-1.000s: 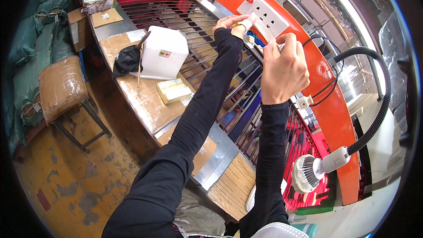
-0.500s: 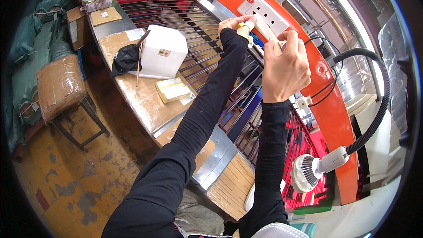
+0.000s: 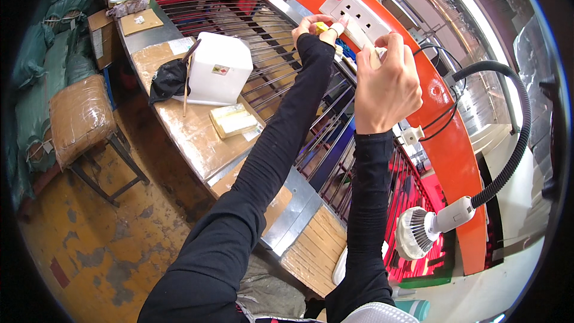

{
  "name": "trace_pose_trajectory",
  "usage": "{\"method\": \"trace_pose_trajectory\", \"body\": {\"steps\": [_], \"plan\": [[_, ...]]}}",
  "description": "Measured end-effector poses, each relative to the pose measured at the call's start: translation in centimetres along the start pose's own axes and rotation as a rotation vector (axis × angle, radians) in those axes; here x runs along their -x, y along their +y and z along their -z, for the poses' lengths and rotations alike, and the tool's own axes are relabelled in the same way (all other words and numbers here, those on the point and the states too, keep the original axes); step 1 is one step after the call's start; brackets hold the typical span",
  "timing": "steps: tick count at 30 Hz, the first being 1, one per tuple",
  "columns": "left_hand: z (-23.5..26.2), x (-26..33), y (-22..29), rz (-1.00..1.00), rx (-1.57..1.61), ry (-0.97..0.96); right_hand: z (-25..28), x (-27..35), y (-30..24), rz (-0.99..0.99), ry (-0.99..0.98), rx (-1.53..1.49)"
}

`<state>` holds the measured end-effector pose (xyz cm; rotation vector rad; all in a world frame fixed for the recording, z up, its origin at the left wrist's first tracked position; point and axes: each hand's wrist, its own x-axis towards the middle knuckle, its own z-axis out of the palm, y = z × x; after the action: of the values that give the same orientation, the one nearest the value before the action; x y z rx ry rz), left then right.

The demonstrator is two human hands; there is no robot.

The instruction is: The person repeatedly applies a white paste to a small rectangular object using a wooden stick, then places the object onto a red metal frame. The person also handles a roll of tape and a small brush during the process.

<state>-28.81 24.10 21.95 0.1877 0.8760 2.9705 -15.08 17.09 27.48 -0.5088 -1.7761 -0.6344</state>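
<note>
Both my hands are raised at the far right of the bench, in front of a white socket strip (image 3: pixel 347 7) on an orange beam. Curled fingers of my right hand (image 3: pixel 390 84) grip the near end of a pale off-white strip (image 3: pixel 357 34); its exact kind is unclear. My left hand (image 3: pixel 312 29) is closed near the strip's far end, with white wrapping on a finger. A small yellow piece (image 3: pixel 323 27) shows among its fingers. What the left hand pinches is partly hidden.
Below my hands runs a rack of dark metal bars (image 3: pixel 263 39). A white bin (image 3: pixel 218 69) with a black bag (image 3: pixel 170 81) stands on the bench, beside a pale yellow block (image 3: pixel 232 121). A lamp (image 3: pixel 415 233) on a flexible neck is at right; a wrapped stool (image 3: pixel 82 110) stands left.
My left hand has shifted slightly, and more of the yellow piece shows among its fingers. The right hand has tilted a little, still gripping the strip. The whole view has moved slightly.
</note>
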Motion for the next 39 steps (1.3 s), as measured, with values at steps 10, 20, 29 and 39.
{"method": "trace_pose_trajectory", "body": {"steps": [10,20,29,39], "plan": [[0.2,-0.2,1.0,0.112,-0.103,0.002,0.0,-0.2,0.3,-0.069,-0.043,0.02],[3.3,4.4,3.6,-0.343,-0.204,0.027,0.0,-0.5,0.8,-0.067,-0.057,0.072],[4.3,10.9,1.1,0.399,0.401,-0.521,0.1,-0.9,1.2,-0.093,-0.124,0.09],[3.5,12.2,0.7,0.608,0.75,-0.498,4.2,-0.3,1.8,-0.11,-0.223,-0.199]]}}
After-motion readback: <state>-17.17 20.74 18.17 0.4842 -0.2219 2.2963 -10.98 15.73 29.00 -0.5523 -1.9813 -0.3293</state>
